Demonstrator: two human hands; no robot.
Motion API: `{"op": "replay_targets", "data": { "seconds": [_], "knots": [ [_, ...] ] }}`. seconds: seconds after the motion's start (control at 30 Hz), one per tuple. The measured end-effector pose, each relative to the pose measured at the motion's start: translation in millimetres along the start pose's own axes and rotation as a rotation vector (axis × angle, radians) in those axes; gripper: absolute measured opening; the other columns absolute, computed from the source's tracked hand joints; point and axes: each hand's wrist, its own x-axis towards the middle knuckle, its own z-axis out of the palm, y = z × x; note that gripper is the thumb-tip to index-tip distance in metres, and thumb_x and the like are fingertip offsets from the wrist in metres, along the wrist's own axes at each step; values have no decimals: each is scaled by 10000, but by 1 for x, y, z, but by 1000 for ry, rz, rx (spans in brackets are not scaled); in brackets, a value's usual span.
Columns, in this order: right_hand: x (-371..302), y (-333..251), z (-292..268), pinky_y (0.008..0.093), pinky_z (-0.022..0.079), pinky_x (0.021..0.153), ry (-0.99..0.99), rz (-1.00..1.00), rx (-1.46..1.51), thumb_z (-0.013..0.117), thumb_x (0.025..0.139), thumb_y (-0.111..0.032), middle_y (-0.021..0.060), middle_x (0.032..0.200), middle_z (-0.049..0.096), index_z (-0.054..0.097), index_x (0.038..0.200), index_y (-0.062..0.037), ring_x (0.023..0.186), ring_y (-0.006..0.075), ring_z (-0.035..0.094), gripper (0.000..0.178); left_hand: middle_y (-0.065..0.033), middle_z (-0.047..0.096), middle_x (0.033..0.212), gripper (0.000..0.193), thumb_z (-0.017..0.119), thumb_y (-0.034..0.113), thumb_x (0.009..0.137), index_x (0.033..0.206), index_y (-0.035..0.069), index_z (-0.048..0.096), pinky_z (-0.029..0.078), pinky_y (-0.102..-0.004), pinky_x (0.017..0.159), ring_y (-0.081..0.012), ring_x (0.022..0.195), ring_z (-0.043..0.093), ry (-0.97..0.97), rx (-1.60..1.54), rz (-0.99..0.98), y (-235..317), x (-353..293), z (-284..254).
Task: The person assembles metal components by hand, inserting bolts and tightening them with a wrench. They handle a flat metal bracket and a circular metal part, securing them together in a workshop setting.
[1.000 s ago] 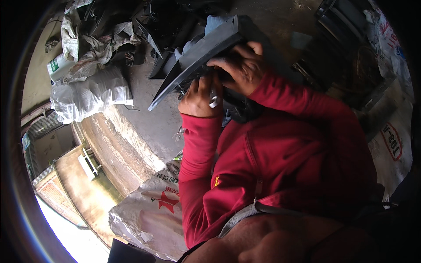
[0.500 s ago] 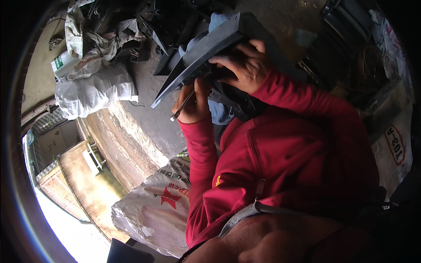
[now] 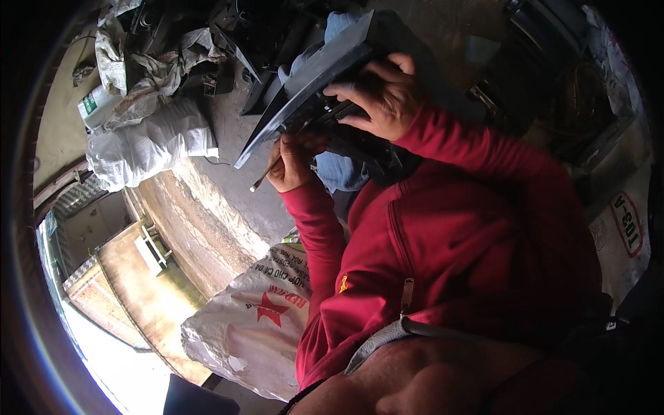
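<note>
A dark plastic panel with a raised edge is tilted up in front of me, above my lap. My left hand is closed around a thin rod-like tool; its pale end sticks out to the lower left, and its other end is hidden near the panel. At the panel's right side, my right hand has bent fingers gripping the underside, with the fingertips among dark parts. A black plastic piece hangs below the panel, close to my red jacket.
White wrapped bundles and crumpled sacks lie at the left. A large printed white sack stands by my left elbow. Dark plastic parts are piled at the far side, and more dark panels sit at the right.
My left hand has shifted slightly left and down with the tool, and its fingers have changed position. The panel has moved a little left. My right hand stays on it.
</note>
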Motion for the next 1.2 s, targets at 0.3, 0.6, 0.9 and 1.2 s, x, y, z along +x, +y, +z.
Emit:
{"op": "replay_targets", "data": {
  "seconds": [0.3, 0.6, 0.9, 1.2],
  "knots": [
    [3, -4, -3, 380, 287, 893, 14, -5, -18, 800, 636, -280, -132, 920, 673, 590, 1140, -265, 957, 106, 587, 546, -118, 682, 762, 86, 680, 149, 828, 880, 81, 669, 524, -331, 534, -292, 637, 679, -91, 1019, 771, 21, 0, 33],
    [1, -1, 0, 385, 301, 884, 22, -16, -56, 809, 635, -316, -96, 973, 661, 601, 1118, -272, 970, 118, 580, 528, -136, 688, 757, 359, 590, 290, 935, 988, -61, 645, 540, -297, 546, -207, 632, 678, -210, 190, 84, -2, 13, 5],
    [0, -2, 1, 381, 284, 880, 1, 3, -4, 821, 613, -293, -139, 936, 673, 581, 1146, -273, 967, 106, 584, 585, -141, 693, 802, 156, 620, 136, 900, 993, 15, 653, 516, -302, 545, -248, 665, 688, -150, 941, 644, 17, 0, 18],
    [-5, 1, 2, 388, 290, 872, -31, 17, -3, 812, 617, -285, -97, 1010, 660, 583, 1165, -270, 999, 125, 576, 595, -127, 677, 764, 256, 614, 287, 897, 936, 38, 662, 538, -325, 546, -245, 620, 673, -208, 762, 469, 16, 13, 28]
  ]
}}
